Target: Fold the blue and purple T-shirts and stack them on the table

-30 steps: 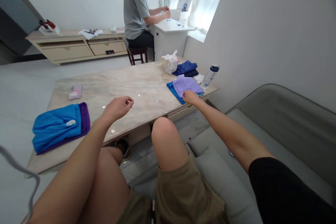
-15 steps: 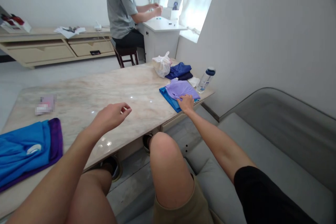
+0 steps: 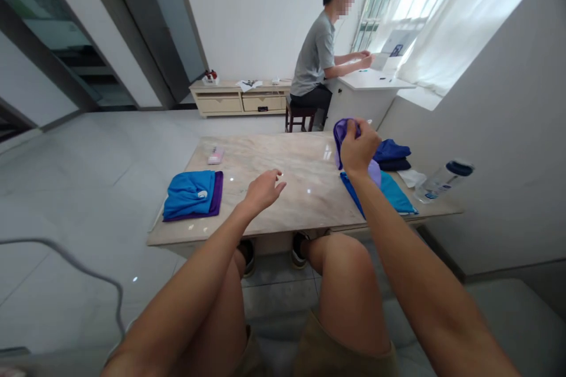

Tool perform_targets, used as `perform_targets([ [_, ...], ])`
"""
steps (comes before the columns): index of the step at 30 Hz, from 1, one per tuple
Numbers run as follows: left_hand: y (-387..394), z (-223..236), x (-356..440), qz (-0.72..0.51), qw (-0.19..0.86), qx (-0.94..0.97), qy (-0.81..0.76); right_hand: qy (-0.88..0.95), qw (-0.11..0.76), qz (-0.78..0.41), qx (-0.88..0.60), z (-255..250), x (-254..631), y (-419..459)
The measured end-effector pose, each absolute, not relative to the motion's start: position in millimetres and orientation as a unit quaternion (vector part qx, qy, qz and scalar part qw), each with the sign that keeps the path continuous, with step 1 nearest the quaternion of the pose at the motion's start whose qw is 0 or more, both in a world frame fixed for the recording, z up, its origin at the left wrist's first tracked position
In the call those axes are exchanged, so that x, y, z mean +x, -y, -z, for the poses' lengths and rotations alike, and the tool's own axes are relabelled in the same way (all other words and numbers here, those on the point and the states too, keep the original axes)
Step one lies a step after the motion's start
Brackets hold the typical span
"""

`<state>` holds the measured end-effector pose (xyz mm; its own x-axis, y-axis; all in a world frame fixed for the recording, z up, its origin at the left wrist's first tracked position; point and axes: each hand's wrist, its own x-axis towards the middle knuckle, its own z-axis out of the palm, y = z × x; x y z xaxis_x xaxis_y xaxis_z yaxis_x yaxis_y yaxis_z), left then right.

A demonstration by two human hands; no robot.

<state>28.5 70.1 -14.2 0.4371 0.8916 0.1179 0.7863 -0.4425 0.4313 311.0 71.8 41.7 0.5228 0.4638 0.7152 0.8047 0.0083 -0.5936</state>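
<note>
Two hands: well apart, with bare marble between them.

Right hand: clamped on a bunched lilac cloth, raised above the far right part of the table.

Left hand: open with its fingers loosely curled, empty, over the middle of the table; whether the fingertips touch the top is hard to tell.

Lilac cloth: gathered in the right fist, with one fold rising beside the knuckles and another hanging below them. In the earlier frames it lay flat on the blue cloth under the right hand; now it is lifted off.

Under the right hand: a flat turquoise-blue cloth with a darker blue edge, now uncovered.

Table: a pale veined marble table before the person's bare knees.

Left side of the table: a folded bright-blue garment with a purple edge, and far beyond it a small blurred pink-and-white packet.

Right side of the table: folded navy cloth, a white cloth, and a clear plastic bottle with a navy cap lying on its side.

Far end: a seated person in a grey T-shirt with both hands at a white desk.
</note>
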Motion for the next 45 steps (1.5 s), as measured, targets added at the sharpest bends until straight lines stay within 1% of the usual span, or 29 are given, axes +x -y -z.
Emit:
perform_targets([
  [2,-71,16,18,-0.241,0.138,0.815,-0.508,0.472,0.607,0.131,-0.626,-54,265,-87],
  [4,-75,20,6,-0.284,0.121,0.795,-0.522,0.465,0.634,0.07,-0.614,-50,224,-93],
  [6,-81,26,-6,-0.302,0.114,0.778,-0.54,0.458,0.624,-0.001,-0.634,-35,194,-92],
  [9,-91,33,-21,-0.309,0.111,0.765,-0.554,0.471,0.576,-0.085,-0.662,-14,173,-89],
  [14,-112,35,-32,-0.289,0.115,0.776,-0.549,0.539,0.545,-0.134,-0.628,-5,170,-93],
  [19,-121,35,-27,-0.275,0.152,0.793,-0.521,0.561,0.531,-0.16,-0.614,2,178,-102],
  [21,-119,34,-24,-0.278,0.178,0.791,-0.516,0.55,0.531,-0.179,-0.619,10,187,-106],
  [26,-107,29,-20,-0.288,0.288,0.791,-0.456,0.49,0.516,-0.265,-0.651,27,214,-112],
  [35,-96,22,-15,-0.274,0.343,0.808,-0.393,0.502,0.502,-0.257,-0.656,26,228,-105],
  [39,-95,23,-14,-0.294,0.387,0.783,-0.388,0.507,0.497,-0.252,-0.658,24,228,-104],
  [42,-99,24,-15,-0.325,0.431,0.749,-0.384,0.516,0.487,-0.218,-0.67,24,229,-103],
  [45,-109,28,-19,-0.369,0.445,0.696,-0.426,0.545,0.477,-0.142,-0.675,25,231,-100],
])
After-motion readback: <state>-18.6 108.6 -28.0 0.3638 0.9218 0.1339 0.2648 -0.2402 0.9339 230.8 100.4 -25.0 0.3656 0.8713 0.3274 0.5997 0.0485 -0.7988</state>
